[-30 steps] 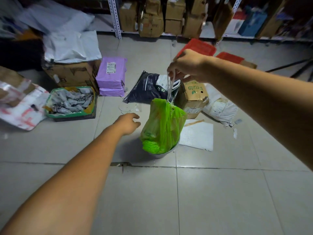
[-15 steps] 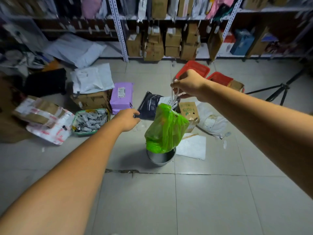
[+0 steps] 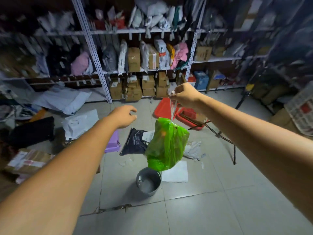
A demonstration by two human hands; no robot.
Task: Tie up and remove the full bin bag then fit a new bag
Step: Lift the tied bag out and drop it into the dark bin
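A full green bin bag hangs in the air by its white drawstrings, which are pinched in my right hand. The bag's bottom hangs just above the rim of a small grey bin standing on the tiled floor, with no bag in it. My left hand is stretched forward to the left of the bag, holding nothing, its fingers loosely curled and apart.
Parcels lie on the floor behind the bin: a black mailer, a purple parcel, a white sheet and red trays. Shelves of boxes fill the back wall. A tripod leg stands right.
My right hand has lifted the green bag up out of the bin, so the bin now stands uncovered. My left hand rose, and the view tilted up toward the shelves.
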